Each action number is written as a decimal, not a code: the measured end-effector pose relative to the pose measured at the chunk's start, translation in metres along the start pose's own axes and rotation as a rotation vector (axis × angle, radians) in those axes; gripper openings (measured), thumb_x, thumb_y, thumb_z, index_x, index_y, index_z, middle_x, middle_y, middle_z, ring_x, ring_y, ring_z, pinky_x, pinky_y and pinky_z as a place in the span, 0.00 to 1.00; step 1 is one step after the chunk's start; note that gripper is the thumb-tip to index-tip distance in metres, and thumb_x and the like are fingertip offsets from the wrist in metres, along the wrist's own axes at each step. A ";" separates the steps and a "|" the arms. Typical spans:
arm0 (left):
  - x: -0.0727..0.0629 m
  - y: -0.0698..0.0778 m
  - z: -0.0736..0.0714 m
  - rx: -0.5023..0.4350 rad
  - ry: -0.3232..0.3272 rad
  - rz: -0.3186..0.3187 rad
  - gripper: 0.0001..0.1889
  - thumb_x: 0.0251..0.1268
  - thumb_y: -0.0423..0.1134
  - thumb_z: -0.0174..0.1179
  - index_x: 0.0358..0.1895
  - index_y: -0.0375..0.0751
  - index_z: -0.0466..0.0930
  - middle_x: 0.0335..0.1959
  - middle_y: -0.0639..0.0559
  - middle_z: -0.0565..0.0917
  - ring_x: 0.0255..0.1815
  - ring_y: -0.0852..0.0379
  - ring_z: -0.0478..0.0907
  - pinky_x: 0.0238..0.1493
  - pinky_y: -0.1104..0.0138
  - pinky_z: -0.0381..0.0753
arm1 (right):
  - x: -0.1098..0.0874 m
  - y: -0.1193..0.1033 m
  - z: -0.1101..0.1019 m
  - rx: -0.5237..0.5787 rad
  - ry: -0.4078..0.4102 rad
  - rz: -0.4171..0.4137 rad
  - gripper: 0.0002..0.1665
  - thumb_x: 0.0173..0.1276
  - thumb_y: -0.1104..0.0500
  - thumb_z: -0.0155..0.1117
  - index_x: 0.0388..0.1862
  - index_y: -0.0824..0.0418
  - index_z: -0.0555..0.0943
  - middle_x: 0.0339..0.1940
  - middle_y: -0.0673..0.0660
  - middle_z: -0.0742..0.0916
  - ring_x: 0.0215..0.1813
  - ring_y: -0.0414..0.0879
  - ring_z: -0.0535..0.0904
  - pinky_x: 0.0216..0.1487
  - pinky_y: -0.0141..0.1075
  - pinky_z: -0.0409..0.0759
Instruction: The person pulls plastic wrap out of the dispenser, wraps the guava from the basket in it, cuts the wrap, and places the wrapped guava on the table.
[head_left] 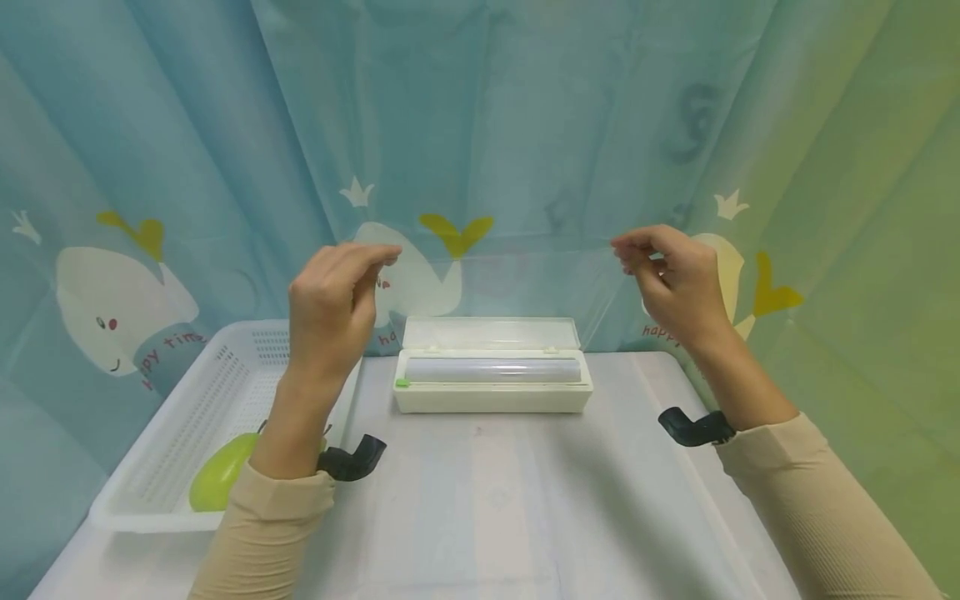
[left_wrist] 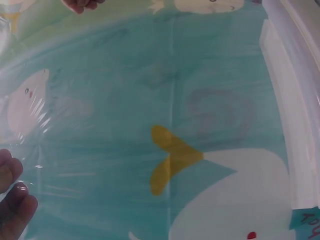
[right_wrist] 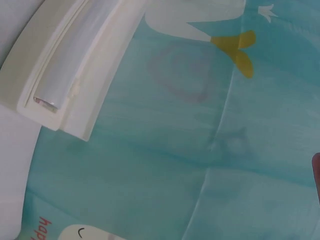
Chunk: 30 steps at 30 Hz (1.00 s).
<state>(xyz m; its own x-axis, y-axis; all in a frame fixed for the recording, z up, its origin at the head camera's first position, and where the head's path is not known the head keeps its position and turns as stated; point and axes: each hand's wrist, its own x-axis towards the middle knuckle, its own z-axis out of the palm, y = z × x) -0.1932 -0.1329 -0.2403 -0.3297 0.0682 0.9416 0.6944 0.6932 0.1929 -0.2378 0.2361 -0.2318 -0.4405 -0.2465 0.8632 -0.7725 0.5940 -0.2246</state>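
the head view is bright, wrist views dim (glare streaks film (left_wrist: 65,174)).

Blue curtain (head_left: 540,125) behind all fingers (head_left: 628,240), vertical folds, yellow-green right of the right-hand ones. Pale whale prints (head_left: 120,300), mustard tails: far left of the fingers, just behind the left-hand ones, right of the right-hand ones. White crowns (head_left: 356,193) above whales, red lettering (head_left: 183,340) lower than fingers. White tabletop (head_left: 480,500) below fingers, soft shadow (head_left: 630,508) under right-hand ones.

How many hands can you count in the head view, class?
2: the left hand, raised left of the open box, and the right hand, raised right of it. Both pinch clear film. No others show.
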 end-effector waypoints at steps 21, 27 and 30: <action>0.003 0.008 -0.007 0.005 0.037 0.031 0.11 0.73 0.28 0.55 0.42 0.38 0.89 0.35 0.45 0.89 0.28 0.47 0.75 0.31 0.63 0.70 | 0.006 -0.009 -0.005 0.035 0.048 -0.036 0.10 0.67 0.76 0.58 0.39 0.70 0.86 0.34 0.60 0.89 0.33 0.28 0.80 0.36 0.17 0.78; -0.004 0.007 -0.007 -0.006 0.020 0.027 0.10 0.72 0.27 0.56 0.42 0.38 0.89 0.36 0.45 0.89 0.30 0.46 0.78 0.32 0.60 0.73 | -0.002 -0.009 -0.002 0.057 0.048 -0.028 0.09 0.65 0.77 0.61 0.38 0.70 0.86 0.33 0.61 0.89 0.33 0.28 0.80 0.37 0.16 0.78; -0.009 0.005 -0.008 0.002 0.002 0.032 0.10 0.72 0.27 0.56 0.42 0.38 0.89 0.37 0.45 0.89 0.31 0.46 0.78 0.33 0.60 0.74 | -0.008 -0.008 0.001 0.066 0.045 -0.023 0.10 0.64 0.78 0.61 0.37 0.69 0.86 0.33 0.61 0.89 0.33 0.28 0.80 0.37 0.16 0.78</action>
<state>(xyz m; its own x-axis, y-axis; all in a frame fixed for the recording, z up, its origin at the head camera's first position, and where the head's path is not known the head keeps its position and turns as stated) -0.1814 -0.1356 -0.2461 -0.3055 0.0891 0.9480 0.7037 0.6918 0.1618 -0.2283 0.2325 -0.2369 -0.4027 -0.2240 0.8875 -0.8112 0.5364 -0.2327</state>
